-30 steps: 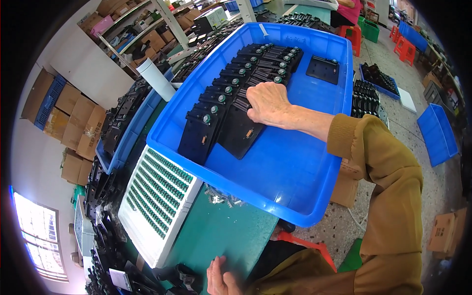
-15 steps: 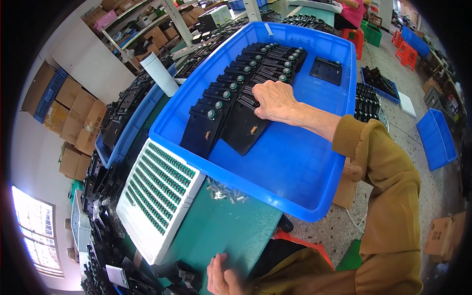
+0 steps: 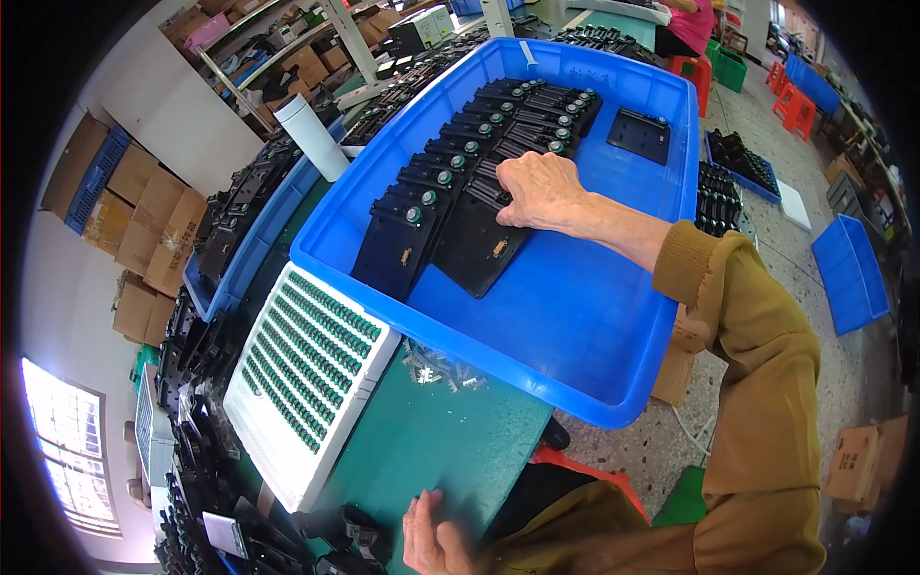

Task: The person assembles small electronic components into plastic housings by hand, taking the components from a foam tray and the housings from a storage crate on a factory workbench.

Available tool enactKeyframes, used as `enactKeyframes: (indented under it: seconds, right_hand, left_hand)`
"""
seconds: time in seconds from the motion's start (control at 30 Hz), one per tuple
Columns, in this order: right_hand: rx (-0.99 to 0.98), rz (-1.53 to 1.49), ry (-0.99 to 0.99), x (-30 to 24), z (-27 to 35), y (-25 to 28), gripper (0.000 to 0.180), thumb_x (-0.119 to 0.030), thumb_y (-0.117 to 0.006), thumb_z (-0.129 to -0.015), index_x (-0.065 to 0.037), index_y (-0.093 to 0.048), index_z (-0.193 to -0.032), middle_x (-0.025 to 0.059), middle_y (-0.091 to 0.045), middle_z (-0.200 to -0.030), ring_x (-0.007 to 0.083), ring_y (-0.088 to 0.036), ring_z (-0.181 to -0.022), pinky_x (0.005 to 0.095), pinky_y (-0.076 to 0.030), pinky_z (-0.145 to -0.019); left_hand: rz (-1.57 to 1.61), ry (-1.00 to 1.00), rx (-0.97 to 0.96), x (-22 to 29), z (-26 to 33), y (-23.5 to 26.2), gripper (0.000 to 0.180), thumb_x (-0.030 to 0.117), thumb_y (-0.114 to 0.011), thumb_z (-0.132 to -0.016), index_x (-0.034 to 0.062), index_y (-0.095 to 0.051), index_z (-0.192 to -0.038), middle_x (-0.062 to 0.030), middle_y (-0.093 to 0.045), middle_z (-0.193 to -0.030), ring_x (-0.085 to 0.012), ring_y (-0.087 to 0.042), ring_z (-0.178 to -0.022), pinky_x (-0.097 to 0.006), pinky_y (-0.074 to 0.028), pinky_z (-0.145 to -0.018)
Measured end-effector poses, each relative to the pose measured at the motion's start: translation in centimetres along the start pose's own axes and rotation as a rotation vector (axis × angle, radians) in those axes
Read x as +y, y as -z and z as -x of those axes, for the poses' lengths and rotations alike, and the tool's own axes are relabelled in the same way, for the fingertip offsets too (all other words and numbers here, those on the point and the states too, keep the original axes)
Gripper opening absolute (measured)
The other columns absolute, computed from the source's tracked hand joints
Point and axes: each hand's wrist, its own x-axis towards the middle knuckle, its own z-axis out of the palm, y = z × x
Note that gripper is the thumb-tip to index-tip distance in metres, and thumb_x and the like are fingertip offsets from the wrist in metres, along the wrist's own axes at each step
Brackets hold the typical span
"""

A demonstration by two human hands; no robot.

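My right hand [image 3: 544, 192] reaches into the large blue plastic bin [image 3: 685, 201], fingers closed on the upper part of a black flat plate [image 3: 479, 254]. Its fingertips and the exact grip are hidden behind the knuckles. This plate is the nearest of a row of overlapping black parts [image 3: 537, 103], with tube-like pieces and small round green-ringed ends. To its left a second row ends in another black plate [image 3: 388, 261]. One single black plate [image 3: 639, 137] lies apart at the bin's right side. My left hand [image 3: 433, 539] rests low over the green table, fingers apart, holding nothing.
A white foam tray [image 3: 302, 479] with rows of small green round parts stands left of the bin. Small metal pieces [image 3: 441, 369] lie on the green table [image 3: 431, 431]. A white cylinder [image 3: 310, 134] stands behind. Black parts [image 3: 355, 537] crowd the table's left edge.
My right hand stays at the same plate, with almost no movement. My left hand has hardly moved. The view has shifted very slightly.
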Motion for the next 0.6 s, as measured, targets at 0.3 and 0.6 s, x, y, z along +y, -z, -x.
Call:
enactKeyframes:
  seconds: [0.3,0.6]
  right_hand:
    - [0.053,-0.014,0.015,0.0,-0.4,-0.2,0.013,-0.004,-0.069,-0.063,0.003,-0.068,-0.074,0.0218,-0.069,-0.077,0.0380,-0.072,-0.076,0.0449,-0.056,-0.060]
    - [0.113,0.030,-0.054,1.2,-1.5,-1.3,0.029,-0.010,-0.070,-0.064,-0.001,-0.069,-0.092,0.0177,-0.070,-0.085,0.0359,-0.070,-0.081,0.0470,-0.056,-0.067]
  left_hand:
    - [-0.001,-0.012,-0.005,-0.1,0.0,0.0,0.036,0.023,-0.055,-0.102,-0.0055,-0.062,-0.122,-0.0200,-0.068,-0.109,-0.0326,-0.067,-0.096,-0.038,-0.051,-0.084]
    - [-0.015,0.038,0.029,-1.3,0.6,-0.7,0.059,0.047,-0.052,-0.100,-0.0061,-0.062,-0.123,-0.0170,-0.070,-0.101,-0.0267,-0.066,-0.091,-0.036,-0.050,-0.081]
